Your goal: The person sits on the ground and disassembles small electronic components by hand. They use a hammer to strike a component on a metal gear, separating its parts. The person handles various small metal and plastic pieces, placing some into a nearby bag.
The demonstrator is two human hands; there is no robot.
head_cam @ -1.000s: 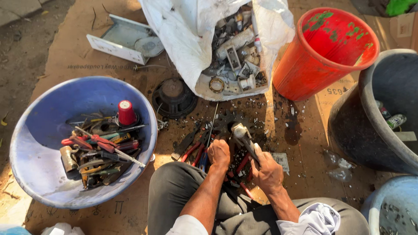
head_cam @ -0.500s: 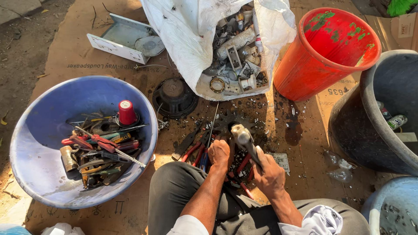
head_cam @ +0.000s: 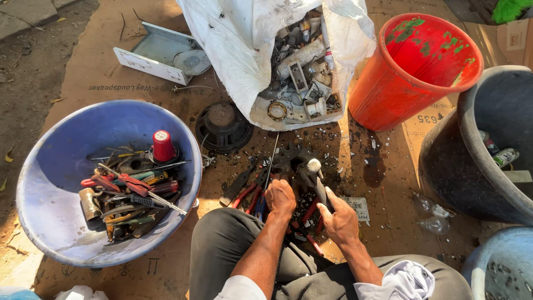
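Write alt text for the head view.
A seated person's right hand grips a hammer while the left hand rests on scrap on cardboard, between a blue basin of tools and a red bucket.

The person wears dark grey trousers (head_cam: 233,250), the cloth smooth over the bent knees with a few soft folds. Both forearms are bare from the elbow down, and a white shirt sleeve (head_cam: 408,280) is rolled up and bunched in thick creases on the right arm; the left sleeve (head_cam: 240,289) is white too. The left hand (head_cam: 280,197) and right hand (head_cam: 340,222) are bare, without gloves, rings or a watch.
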